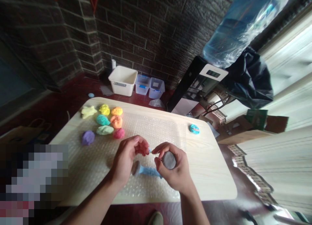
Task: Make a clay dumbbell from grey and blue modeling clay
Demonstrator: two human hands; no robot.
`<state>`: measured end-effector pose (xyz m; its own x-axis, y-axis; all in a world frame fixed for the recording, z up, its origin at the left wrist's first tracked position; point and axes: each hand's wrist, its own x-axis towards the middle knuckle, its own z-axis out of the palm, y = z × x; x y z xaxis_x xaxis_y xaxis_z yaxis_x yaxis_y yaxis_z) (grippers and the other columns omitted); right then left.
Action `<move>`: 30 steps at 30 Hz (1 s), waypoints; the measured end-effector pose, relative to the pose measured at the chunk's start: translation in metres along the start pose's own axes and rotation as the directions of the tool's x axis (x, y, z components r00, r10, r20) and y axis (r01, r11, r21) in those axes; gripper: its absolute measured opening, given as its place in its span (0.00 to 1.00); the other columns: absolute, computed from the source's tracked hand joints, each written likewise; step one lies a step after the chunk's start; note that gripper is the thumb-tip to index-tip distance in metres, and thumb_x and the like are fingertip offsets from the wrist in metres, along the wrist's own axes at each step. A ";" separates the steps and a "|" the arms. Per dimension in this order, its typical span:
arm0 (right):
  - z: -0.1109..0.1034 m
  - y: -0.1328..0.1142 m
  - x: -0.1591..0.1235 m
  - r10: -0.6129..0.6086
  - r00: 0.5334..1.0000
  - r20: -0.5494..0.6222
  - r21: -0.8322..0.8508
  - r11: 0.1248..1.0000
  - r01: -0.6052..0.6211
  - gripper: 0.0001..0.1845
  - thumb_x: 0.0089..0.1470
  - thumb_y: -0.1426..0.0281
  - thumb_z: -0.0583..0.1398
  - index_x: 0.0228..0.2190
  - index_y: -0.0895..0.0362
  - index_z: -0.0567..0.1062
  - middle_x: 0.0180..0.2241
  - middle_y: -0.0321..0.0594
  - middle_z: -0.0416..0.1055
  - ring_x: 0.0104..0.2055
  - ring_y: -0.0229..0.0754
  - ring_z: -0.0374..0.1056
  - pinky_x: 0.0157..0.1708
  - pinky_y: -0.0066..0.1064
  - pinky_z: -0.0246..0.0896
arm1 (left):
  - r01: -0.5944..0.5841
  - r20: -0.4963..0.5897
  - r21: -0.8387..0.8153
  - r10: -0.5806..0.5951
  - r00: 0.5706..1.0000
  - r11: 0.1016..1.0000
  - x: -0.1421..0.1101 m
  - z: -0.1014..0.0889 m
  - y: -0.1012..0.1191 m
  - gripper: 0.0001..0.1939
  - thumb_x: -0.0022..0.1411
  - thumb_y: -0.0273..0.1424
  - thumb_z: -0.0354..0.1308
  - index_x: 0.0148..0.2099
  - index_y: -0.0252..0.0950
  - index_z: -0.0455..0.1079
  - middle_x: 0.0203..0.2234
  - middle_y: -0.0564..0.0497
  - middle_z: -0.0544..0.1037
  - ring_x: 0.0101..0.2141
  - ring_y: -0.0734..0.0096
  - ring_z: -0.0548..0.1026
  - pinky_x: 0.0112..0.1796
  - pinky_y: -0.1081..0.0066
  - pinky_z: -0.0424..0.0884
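Observation:
My left hand (128,158) pinches a tiny blue clay bit (149,150) at its fingertips. My right hand (174,169) cradles a grey clay ball (169,160) against its fingers. Below both hands, a blue clay strip with a grey end (146,171) lies on the bubble wrap (156,131). That wrap covers much of a pale wooden tabletop (207,160). Several coloured clay lumps, among them a purple lump (88,137) and a pink lump (118,133), sit at the far left. A round teal clay piece (194,129) lies at the far right.
A white plastic bin (123,80) and two clear lidded boxes (149,86) stand on the dark red floor beyond the table, against a brick wall (136,30). A black stand (195,79) rises to the right, with cardboard beside it.

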<state>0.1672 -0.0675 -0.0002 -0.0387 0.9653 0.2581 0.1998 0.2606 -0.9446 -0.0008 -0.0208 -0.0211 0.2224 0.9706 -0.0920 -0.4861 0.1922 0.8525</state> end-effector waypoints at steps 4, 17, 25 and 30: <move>0.000 -0.001 0.001 0.004 1.000 0.002 -0.003 1.000 -0.004 0.10 0.51 0.80 0.66 0.30 0.53 0.75 0.37 0.38 0.82 0.37 0.42 0.78 0.36 0.31 0.68 | 0.002 0.001 0.001 -0.002 1.000 1.000 0.000 0.000 0.000 0.19 0.66 0.43 0.56 0.29 0.35 0.76 0.23 0.48 0.77 0.28 0.63 0.74 0.33 0.66 0.70; 0.002 0.002 -0.002 0.201 0.979 -0.013 0.102 0.975 -0.199 0.12 0.53 0.69 0.73 0.34 0.53 0.75 0.30 0.36 0.78 0.27 0.37 0.67 0.26 0.28 0.61 | 0.003 -0.008 -0.004 -0.003 1.000 1.000 -0.002 -0.003 -0.003 0.19 0.66 0.42 0.57 0.30 0.35 0.76 0.24 0.48 0.78 0.28 0.63 0.75 0.33 0.66 0.71; -0.009 0.008 0.005 0.287 0.948 -0.140 0.536 0.826 -0.171 0.11 0.58 0.61 0.63 0.40 0.54 0.76 0.24 0.31 0.64 0.23 0.36 0.59 0.20 0.26 0.55 | -0.047 0.010 0.296 0.046 0.999 0.954 0.003 -0.011 0.001 0.20 0.71 0.42 0.52 0.31 0.38 0.76 0.26 0.49 0.79 0.31 0.62 0.77 0.35 0.66 0.71; -0.018 0.008 0.014 0.378 0.856 -0.352 0.584 0.804 -0.115 0.13 0.55 0.67 0.66 0.43 0.53 0.75 0.25 0.27 0.61 0.22 0.33 0.57 0.21 0.25 0.55 | -0.300 0.318 0.727 0.085 0.944 0.617 -0.004 -0.016 -0.002 0.07 0.69 0.35 0.60 0.38 0.39 0.75 0.34 0.49 0.81 0.38 0.60 0.78 0.41 0.63 0.71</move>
<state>0.1861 -0.0526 -0.0005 0.3870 0.9198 -0.0651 -0.4066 0.1069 -0.9073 -0.0138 -0.0232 -0.0307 0.4372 0.8870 0.1489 0.2476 -0.2779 0.9282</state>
